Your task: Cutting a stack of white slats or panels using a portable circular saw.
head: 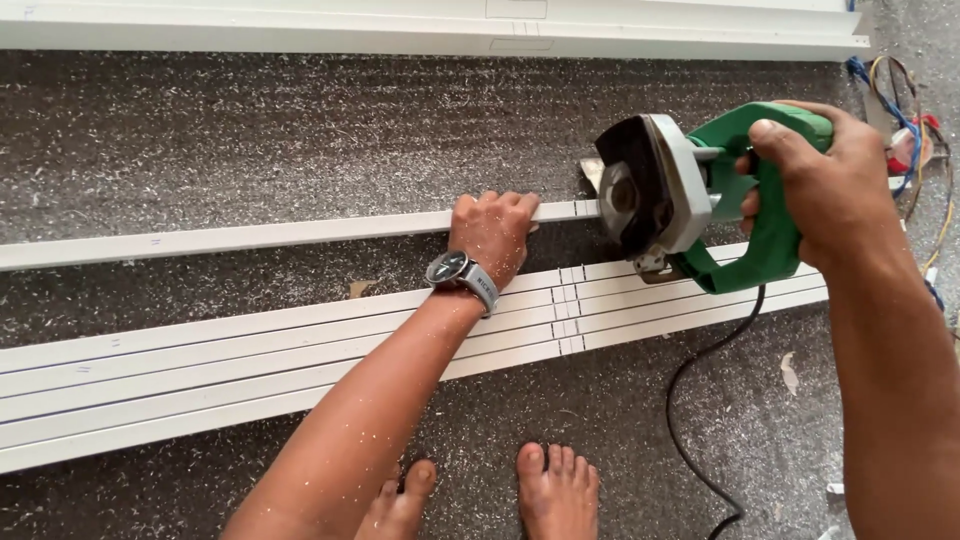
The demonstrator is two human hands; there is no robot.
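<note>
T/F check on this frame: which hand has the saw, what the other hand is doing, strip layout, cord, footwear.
1. The right hand grips the green power saw. True.
2. The left hand is lifted off the floor, holding nothing. False: it presses down on the single white strip.
3. Several white strips lie side by side nearer the feet. True.
4. The saw is cordless. False: a black cord trails from it across the floor.
5. The person wears shoes. False: the feet are bare.
</note>
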